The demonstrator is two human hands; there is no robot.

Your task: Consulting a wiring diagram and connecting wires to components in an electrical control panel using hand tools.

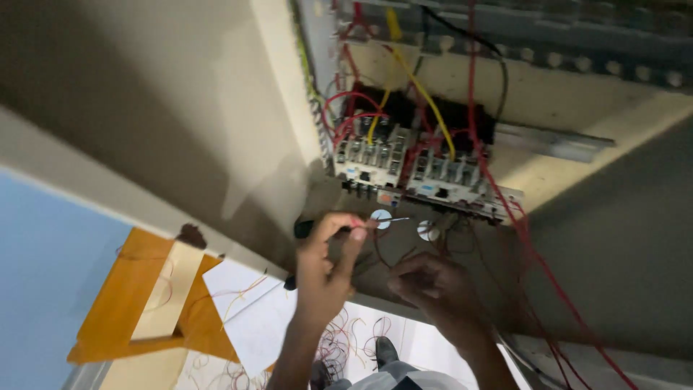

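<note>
From the head camera, the left hand (326, 263) is closing tight around a thin red-and-black-handled metal screwdriver (361, 226). It is lying almost flat, tip pointing right, just under the white switch blocks (422, 177). The tip could be slipping into the loose red wires (520, 238). The right hand (433, 289) is curling low, seemingly holding nothing.

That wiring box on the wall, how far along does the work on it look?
Partly wired. Done: red wires and a yellow wire already run into the two white contactor blocks. In hand: the left hand holds a small screwdriver just below the blocks; the right hand is curled under them among thin wires. Left: several red wires hang loose below the blocks, and wire offcuts litter the floor.
</note>
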